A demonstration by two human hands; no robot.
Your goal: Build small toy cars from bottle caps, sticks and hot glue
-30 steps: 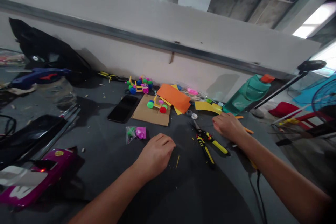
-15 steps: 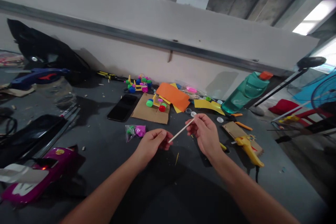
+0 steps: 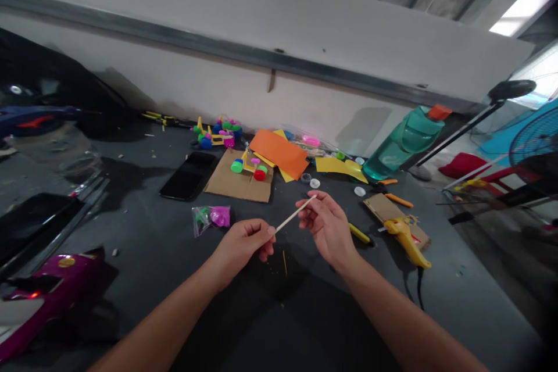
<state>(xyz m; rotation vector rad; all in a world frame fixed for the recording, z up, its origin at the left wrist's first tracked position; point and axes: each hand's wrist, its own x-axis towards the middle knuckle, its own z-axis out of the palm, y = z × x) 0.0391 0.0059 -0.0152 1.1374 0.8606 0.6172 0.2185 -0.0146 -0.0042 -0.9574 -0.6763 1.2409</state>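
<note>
A thin, pale wooden stick slants between my two hands above the dark table. My left hand pinches its lower end between thumb and forefinger. At the upper end, my right hand has thumb and forefinger closed on the tip, the other fingers curled loosely. A narrow yellow sliver lies on the table just below the stick. To the left of my left hand rests a small clear bag with green and purple pieces. Beside my right hand is a yellow-handled tool, partly covered by that hand.
Beyond my hands, a small wheeled model stands on cardboard, near a phone and orange paper. At right are a yellow glue gun and a teal bottle. A purple device sits at left.
The view has turned a little, so the table items sit further left. Both hands still hold the stick, and the left thumb now lies over its lower end.
</note>
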